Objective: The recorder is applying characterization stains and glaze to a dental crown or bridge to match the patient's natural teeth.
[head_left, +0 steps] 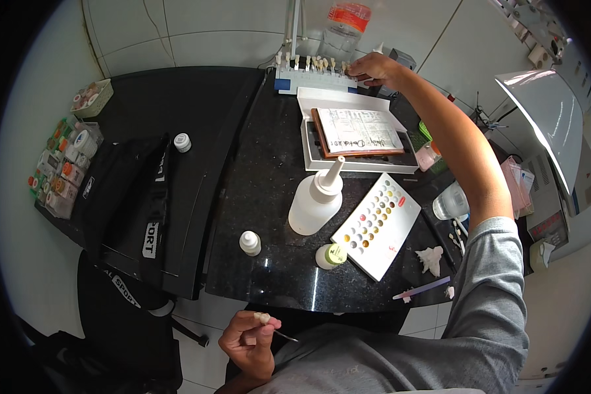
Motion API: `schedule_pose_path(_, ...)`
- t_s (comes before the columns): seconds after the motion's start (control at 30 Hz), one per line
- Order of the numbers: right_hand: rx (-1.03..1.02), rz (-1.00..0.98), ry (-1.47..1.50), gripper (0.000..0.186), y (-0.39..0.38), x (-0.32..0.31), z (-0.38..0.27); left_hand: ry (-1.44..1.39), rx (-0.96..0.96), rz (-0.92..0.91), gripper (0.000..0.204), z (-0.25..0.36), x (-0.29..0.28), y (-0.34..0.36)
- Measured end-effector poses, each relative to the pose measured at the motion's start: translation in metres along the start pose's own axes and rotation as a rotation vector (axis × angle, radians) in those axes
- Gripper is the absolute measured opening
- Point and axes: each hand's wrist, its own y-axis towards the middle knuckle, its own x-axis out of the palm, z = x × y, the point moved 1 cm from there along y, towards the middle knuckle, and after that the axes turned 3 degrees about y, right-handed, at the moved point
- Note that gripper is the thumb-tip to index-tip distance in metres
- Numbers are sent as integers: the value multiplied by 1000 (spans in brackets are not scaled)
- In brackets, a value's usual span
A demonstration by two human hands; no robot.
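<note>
My left hand (249, 341), low in front of my body, is closed on a small cream dental crown (262, 317) between fingertips and thumb. A thin metal tool (286, 336) sticks out past the same fingers; its other end is hidden. At the back of the counter my right hand (376, 68) reaches to the right end of a tooth shade guide (315, 80), a pale rack with several tooth-shaped tabs standing on it. Its fingertips are closed at the last tab (344, 66), which they partly cover.
On the black counter (276, 282) stand a squeeze bottle (315, 203), a dropper bottle (249, 243), a green-capped jar (331, 256), a colour palette (381, 226) and a white box (354, 164) with a notepad. A lavender stick (423, 287) lies near the front edge. A black bag (128, 203) lies left.
</note>
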Motion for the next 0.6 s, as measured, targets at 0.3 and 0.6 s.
schedule_pose_path(0.3,-114,-18,-29,18,11,-1,10,-3,-31,0,13,-5,1,6)
schedule_pose_path(0.6,-177,-161,-87,15,5,-2,0,0,-29,15,13,-7,-2,4)
